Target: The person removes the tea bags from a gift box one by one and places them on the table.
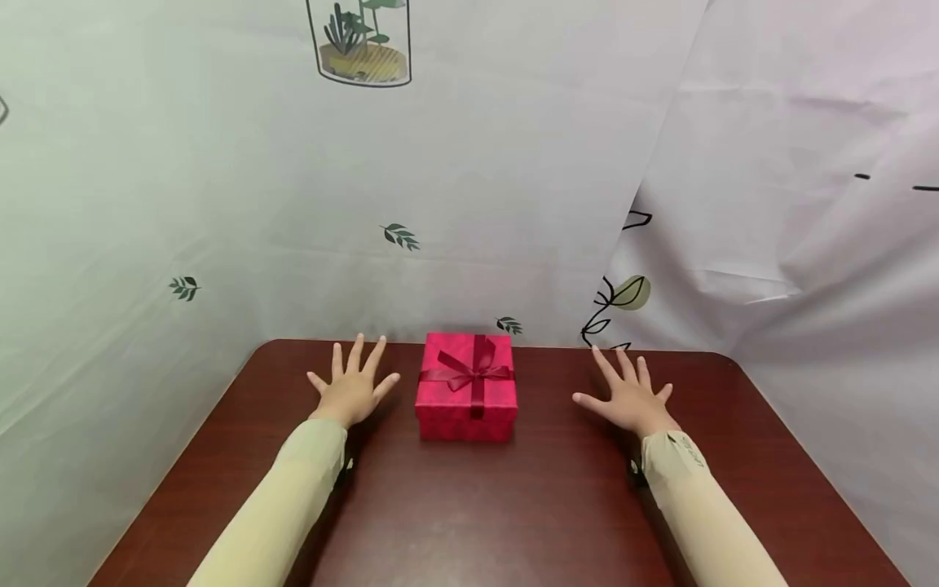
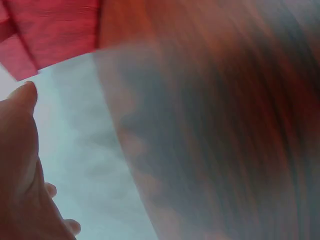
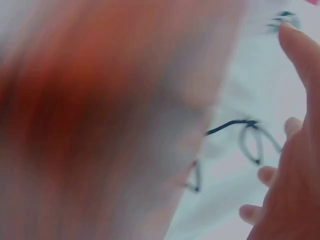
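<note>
A red gift box [image 1: 467, 425] with a dark red ribbon bow [image 1: 469, 374] sits near the back edge of the table, lid on. To its left, my left hand [image 1: 350, 395] is spread with fingers straight, apart from the box and holding nothing. My right hand [image 1: 632, 401] is likewise spread, farther off to the right of the box, with nothing in it. In the left wrist view, a corner of the box [image 2: 55, 30] shows beyond the thumb. The right wrist view shows the thumb and fingertips of my right hand [image 3: 295, 165] against the cloth.
The dark reddish-brown wooden table [image 1: 484, 522] has rounded back corners. A pale cloth backdrop [image 1: 513, 179] with printed leaves and a plant jar hangs right behind it and along both sides. Light sleeves [image 1: 257, 522] cover both forearms.
</note>
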Action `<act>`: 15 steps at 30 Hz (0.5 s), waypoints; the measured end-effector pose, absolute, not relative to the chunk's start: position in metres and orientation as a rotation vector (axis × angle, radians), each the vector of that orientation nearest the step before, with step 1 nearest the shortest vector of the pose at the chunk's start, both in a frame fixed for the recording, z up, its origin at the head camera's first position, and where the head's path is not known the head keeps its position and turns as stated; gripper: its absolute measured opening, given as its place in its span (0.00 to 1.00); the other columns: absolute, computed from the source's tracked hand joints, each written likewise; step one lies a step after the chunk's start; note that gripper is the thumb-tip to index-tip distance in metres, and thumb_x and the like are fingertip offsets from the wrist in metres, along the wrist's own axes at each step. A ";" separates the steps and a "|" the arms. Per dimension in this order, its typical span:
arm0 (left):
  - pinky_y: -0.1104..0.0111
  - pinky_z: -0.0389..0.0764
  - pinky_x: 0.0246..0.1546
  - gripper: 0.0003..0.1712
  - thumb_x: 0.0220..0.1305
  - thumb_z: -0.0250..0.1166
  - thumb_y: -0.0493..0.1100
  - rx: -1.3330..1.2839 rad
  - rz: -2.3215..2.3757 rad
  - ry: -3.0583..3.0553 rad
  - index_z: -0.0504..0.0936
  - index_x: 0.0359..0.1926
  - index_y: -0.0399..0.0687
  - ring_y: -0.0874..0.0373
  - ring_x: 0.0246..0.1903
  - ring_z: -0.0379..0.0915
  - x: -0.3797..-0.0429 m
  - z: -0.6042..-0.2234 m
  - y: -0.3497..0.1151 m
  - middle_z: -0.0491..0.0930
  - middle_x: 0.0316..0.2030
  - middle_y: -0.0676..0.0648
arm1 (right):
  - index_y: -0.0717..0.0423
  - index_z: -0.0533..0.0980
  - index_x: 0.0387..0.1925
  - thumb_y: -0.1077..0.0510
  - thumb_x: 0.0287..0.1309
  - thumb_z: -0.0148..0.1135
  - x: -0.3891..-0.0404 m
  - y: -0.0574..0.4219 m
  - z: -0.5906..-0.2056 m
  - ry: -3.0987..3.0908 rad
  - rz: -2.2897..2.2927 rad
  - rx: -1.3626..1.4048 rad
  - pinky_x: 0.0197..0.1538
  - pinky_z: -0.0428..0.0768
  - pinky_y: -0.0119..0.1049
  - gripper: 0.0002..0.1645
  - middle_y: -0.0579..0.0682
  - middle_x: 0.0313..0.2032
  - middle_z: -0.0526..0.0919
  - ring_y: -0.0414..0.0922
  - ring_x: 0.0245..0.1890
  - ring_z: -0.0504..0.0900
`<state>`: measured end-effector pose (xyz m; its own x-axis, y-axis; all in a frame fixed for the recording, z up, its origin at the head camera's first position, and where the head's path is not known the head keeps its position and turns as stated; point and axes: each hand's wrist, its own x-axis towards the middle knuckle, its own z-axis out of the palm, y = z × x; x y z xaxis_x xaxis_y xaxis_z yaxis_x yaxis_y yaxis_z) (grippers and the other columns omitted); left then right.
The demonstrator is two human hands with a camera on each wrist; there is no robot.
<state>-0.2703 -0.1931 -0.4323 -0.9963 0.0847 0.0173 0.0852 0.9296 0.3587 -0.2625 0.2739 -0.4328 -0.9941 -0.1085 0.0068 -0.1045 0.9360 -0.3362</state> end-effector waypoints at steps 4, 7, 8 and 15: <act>0.19 0.31 0.60 0.46 0.76 0.44 0.70 -0.137 -0.886 -2.962 0.35 0.82 0.61 0.31 0.76 0.18 -0.266 -0.434 -0.190 0.29 0.80 0.39 | 0.34 0.41 0.82 0.25 0.60 0.59 -0.259 0.258 -0.425 3.054 -0.743 -0.232 0.61 0.42 0.85 0.59 0.63 0.79 0.38 0.73 0.76 0.36; 0.25 0.39 0.66 0.43 0.79 0.43 0.63 -0.183 -1.177 -2.772 0.35 0.82 0.56 0.33 0.77 0.26 -0.262 -0.436 -0.185 0.33 0.80 0.36 | 0.44 0.49 0.81 0.36 0.64 0.64 -0.255 0.244 -0.421 3.045 -0.935 -0.298 0.65 0.54 0.78 0.54 0.66 0.78 0.42 0.72 0.75 0.43; 0.28 0.42 0.68 0.42 0.80 0.44 0.60 -0.201 -1.255 -2.704 0.36 0.82 0.55 0.34 0.78 0.29 -0.260 -0.435 -0.182 0.34 0.80 0.36 | 0.48 0.51 0.81 0.40 0.65 0.65 -0.254 0.240 -0.420 3.045 -0.998 -0.317 0.67 0.57 0.75 0.52 0.67 0.77 0.45 0.71 0.75 0.46; 0.42 0.58 0.72 0.38 0.81 0.47 0.54 -0.217 -1.588 -2.399 0.45 0.82 0.48 0.39 0.75 0.53 -0.248 -0.429 -0.163 0.49 0.78 0.36 | 0.56 0.64 0.74 0.50 0.66 0.67 -0.251 0.208 -0.415 2.942 -1.375 -0.289 0.65 0.72 0.62 0.40 0.66 0.69 0.66 0.65 0.66 0.71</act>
<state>-0.2483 -0.1629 -0.4287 -0.9563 -0.0167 0.2920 0.2623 0.3927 0.8815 -0.2512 0.2079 -0.4147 -0.9772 -0.1095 0.1817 -0.2097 0.6300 -0.7478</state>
